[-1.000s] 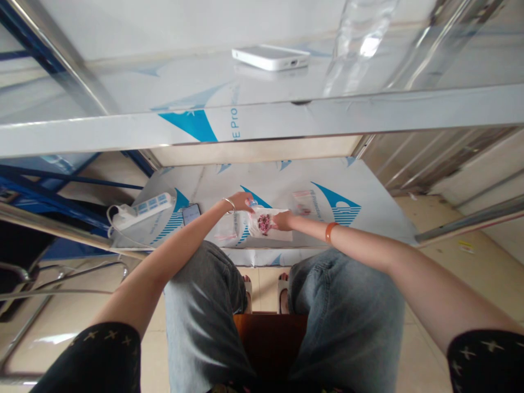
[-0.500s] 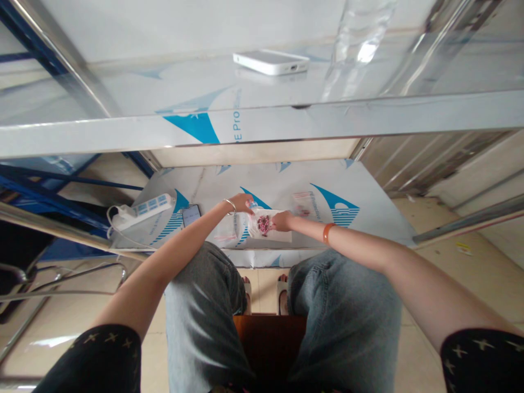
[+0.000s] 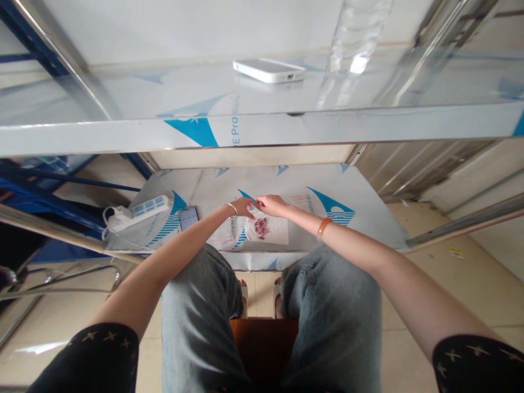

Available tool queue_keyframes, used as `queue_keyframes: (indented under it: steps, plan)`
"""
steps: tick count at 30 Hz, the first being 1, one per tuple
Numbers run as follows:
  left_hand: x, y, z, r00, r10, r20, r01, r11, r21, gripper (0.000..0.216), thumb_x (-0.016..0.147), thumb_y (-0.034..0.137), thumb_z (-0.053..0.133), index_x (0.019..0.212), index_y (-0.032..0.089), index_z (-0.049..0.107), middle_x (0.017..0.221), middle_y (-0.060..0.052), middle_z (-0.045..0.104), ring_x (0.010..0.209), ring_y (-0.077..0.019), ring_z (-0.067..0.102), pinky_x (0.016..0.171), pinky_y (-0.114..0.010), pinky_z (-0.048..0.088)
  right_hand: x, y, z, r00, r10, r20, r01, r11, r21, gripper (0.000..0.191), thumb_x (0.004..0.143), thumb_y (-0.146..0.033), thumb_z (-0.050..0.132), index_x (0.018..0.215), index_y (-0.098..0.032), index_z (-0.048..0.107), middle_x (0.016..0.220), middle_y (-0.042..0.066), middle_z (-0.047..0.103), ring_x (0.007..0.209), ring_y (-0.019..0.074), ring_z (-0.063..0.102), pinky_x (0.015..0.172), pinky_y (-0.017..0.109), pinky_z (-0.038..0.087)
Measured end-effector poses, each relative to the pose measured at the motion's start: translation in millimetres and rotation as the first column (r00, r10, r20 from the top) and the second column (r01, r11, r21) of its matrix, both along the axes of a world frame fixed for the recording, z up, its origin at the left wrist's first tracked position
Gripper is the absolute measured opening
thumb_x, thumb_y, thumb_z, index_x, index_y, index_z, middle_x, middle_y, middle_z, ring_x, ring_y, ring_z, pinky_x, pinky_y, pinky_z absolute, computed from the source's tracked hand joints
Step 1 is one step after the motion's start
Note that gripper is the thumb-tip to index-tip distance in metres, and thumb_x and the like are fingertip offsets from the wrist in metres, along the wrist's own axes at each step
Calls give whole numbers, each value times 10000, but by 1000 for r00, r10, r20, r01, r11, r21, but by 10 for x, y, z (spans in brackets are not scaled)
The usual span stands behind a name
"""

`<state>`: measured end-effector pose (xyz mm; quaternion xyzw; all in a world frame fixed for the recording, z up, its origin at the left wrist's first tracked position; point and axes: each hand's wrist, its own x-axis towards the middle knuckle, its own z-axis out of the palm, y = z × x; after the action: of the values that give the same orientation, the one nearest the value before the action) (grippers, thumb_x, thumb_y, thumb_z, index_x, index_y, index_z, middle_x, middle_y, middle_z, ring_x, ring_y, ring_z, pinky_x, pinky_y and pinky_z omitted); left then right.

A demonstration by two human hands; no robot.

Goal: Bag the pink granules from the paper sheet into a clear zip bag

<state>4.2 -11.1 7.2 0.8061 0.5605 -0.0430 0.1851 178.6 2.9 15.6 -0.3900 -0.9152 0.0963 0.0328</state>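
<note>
A small clear plastic bag (image 3: 268,229) with a cluster of dark pink beads inside lies on the lower shelf (image 3: 360,224) of a steel table. My left hand (image 3: 243,207) and my right hand (image 3: 270,204) meet at the bag's far top edge, both with fingers pinched on it. A silver bangle circles my left wrist and an orange band my right.
A dark phone (image 3: 188,217) and a white power strip (image 3: 137,213) with its cable lie left of the bag. Another clear bag (image 3: 301,199) lies past my right hand. On the upper shelf (image 3: 123,136) rest a white phone (image 3: 268,70) and a clear bottle (image 3: 352,49).
My right hand has moved from the bag's right side up to its top edge, beside my left hand. The bag now lies flatter on the shelf.
</note>
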Motion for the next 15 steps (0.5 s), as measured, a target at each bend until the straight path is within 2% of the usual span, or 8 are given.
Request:
queue_keyframes:
  steps: [5, 11, 15]
  plan:
    - [-25, 23, -22, 1000, -25, -6, 26, 999, 22, 487, 684, 324, 757, 1145, 209, 649, 1081, -46, 705, 980, -237, 647, 839, -275, 487, -3, -10, -28, 1000, 15, -21, -15, 1000, 18, 311, 973, -385, 443, 1026, -201, 689, 944, 73, 728, 770, 167, 643, 596, 231, 314]
    - [-89, 46, -84, 1000, -22, 0, 22, 999, 29, 463, 673, 356, 754, 1105, 215, 662, 1047, -34, 711, 963, -221, 648, 834, -266, 482, 13, -101, -25, 999, -53, -10, 53, 998, 41, 289, 967, -321, 428, 1090, -193, 656, 1022, 98, 715, 828, 190, 651, 626, 237, 356]
    - [-112, 48, -99, 1000, -7, -1, 7, 1000, 27, 440, 697, 379, 739, 1098, 215, 662, 1035, -32, 714, 961, -209, 649, 840, -259, 478, 81, -96, -109, 997, -77, 10, 77, 997, 21, 282, 919, -276, 499, 1148, -177, 631, 1053, 115, 708, 860, 210, 657, 627, 241, 375]
